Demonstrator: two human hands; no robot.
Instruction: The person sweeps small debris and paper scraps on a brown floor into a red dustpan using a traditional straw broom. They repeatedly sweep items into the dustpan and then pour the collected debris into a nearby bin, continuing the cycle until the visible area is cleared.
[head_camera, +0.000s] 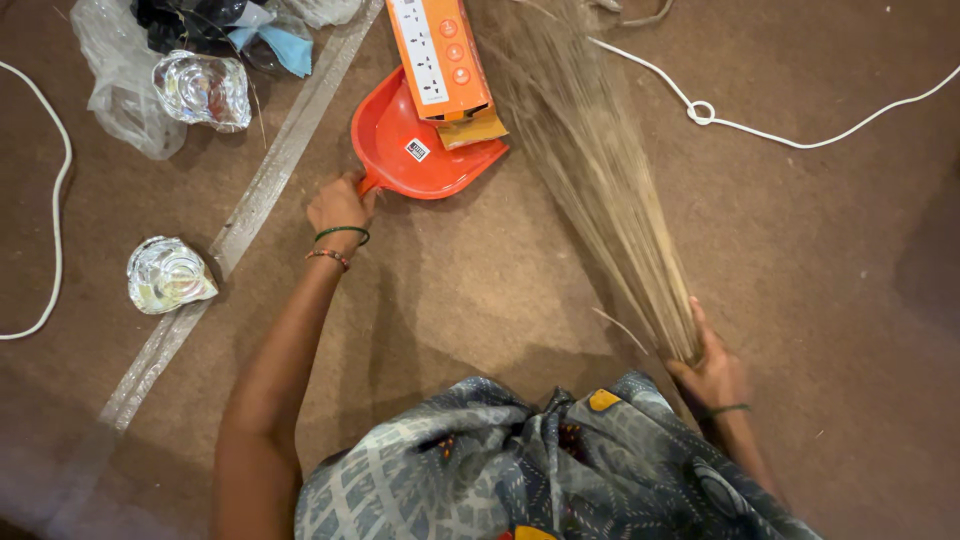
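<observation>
**A:** Head view, what do you have?

**B:** I see the left hand (340, 205) with its grip clamped on the handle of an orange dustpan (415, 150), which lies flat on the brown floor (480, 280), far and left of centre. The right hand (712, 375) has its grip closed round the bound end of a grass broom (600, 170); the bristles fan out toward the pan's right side.

**A:** How far along?

**B:** I'd judge partway. An orange power strip box (440, 60) sits with one end in the pan. Two crumpled foil cups (168, 275) and a plastic bag (125, 90) lie on the floor at left, unswept.

**A:** Anything in the way?

**B:** A clear plastic strip (255, 195) runs just left of the pan, and a white cord (760, 125) loops at far right.
</observation>
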